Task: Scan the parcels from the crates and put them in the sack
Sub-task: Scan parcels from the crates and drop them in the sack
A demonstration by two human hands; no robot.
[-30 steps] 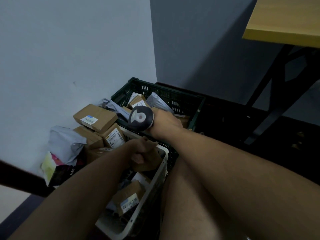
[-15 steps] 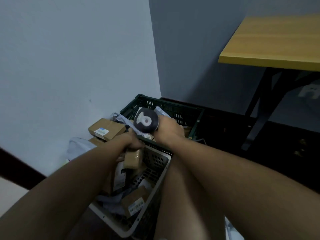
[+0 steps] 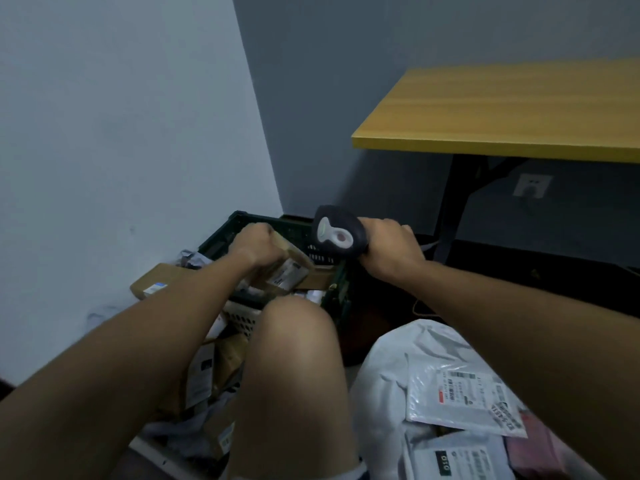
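Note:
My left hand [image 3: 254, 244] grips a small brown cardboard parcel [image 3: 285, 268] with a white label, held above the dark green crate [image 3: 221, 237]. My right hand [image 3: 389, 249] is closed around the handle of a black barcode scanner [image 3: 337, 233], whose head sits just right of the parcel. A white crate [image 3: 239, 318] with several brown parcels lies below my left forearm. At the lower right, the white sack [image 3: 388, 368] lies open with flat grey mailers [image 3: 460, 396] inside.
My bare knee [image 3: 294, 341] rises between the crates and the sack. A brown box [image 3: 156, 284] rests against the left wall. A yellow-topped table [image 3: 502, 112] with black legs stands at the right, a wall socket [image 3: 531, 185] beneath it.
My left hand has lifted the parcel out of the white crate, up and over the green crate. The scanner hand moved right. My view has tilted up and the sack came into sight.

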